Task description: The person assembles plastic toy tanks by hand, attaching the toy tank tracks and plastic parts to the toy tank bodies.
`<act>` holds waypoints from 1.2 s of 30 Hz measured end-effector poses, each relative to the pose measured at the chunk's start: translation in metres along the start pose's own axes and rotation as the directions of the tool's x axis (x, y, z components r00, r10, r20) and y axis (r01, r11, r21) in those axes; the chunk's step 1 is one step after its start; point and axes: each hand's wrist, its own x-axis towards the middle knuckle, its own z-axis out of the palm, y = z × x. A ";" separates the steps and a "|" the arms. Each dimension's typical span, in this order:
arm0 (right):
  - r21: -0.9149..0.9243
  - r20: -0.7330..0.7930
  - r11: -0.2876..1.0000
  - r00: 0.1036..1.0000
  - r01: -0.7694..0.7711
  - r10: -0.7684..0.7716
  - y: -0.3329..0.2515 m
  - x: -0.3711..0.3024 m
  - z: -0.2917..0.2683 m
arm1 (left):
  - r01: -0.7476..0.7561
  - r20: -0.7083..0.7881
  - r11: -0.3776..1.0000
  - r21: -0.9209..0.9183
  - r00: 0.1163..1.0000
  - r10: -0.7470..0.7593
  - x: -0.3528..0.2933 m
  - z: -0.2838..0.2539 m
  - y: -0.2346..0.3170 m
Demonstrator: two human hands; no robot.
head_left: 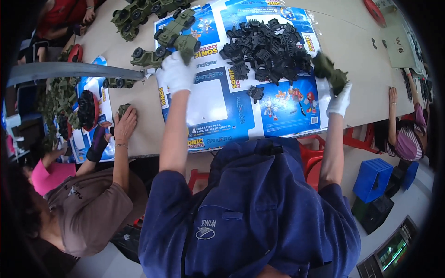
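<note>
My right hand (340,100), in a white glove, grips one end of a dark green toy military truck (330,72), raised at the right edge of the printed sheet. My left hand (178,74), also gloved in white, is at the near end of another green toy truck (187,45); its fingers are blurred, so I cannot tell if they close on it. Between the hands lies a heap of black plastic toy parts (266,51), with one loose black part (255,93) in front. A green toy truck (147,58) stands just left of my left hand.
Blue printed sheets (222,132) cover part of the table (347,39). More green trucks (132,18) line the far left. A grey metal bar (79,69) juts in from the left. Co-workers sit on both sides; a bare hand (124,124) rests left. Blue crates (372,180) stand lower right.
</note>
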 end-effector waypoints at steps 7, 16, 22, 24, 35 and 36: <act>-0.328 0.613 0.801 0.758 0.501 -0.222 0.064 -0.071 0.039 | -0.143 0.346 0.971 0.190 0.936 0.070 -0.003 0.008 -0.038; -0.575 0.812 0.143 0.541 0.806 0.218 0.081 -0.153 0.101 | 0.316 0.730 0.935 -0.162 0.676 -0.102 -0.113 -0.045 -0.017; -0.441 0.873 0.637 0.468 0.632 0.140 0.077 -0.138 0.079 | 0.486 0.621 0.760 -0.431 0.771 -0.140 -0.133 0.005 -0.041; -0.042 0.981 0.454 0.121 0.890 -0.148 0.081 -0.117 0.065 | 0.503 0.610 0.725 -0.471 0.779 -0.145 -0.123 0.007 -0.039; -0.632 0.760 0.032 0.611 0.774 0.222 0.027 -0.155 0.037 | 0.474 0.530 0.620 -0.625 0.841 -0.108 -0.099 0.054 -0.055; -0.632 0.761 0.036 0.611 0.774 0.219 0.034 -0.158 0.042 | 0.470 0.527 0.623 -0.626 0.843 -0.107 -0.100 0.059 -0.056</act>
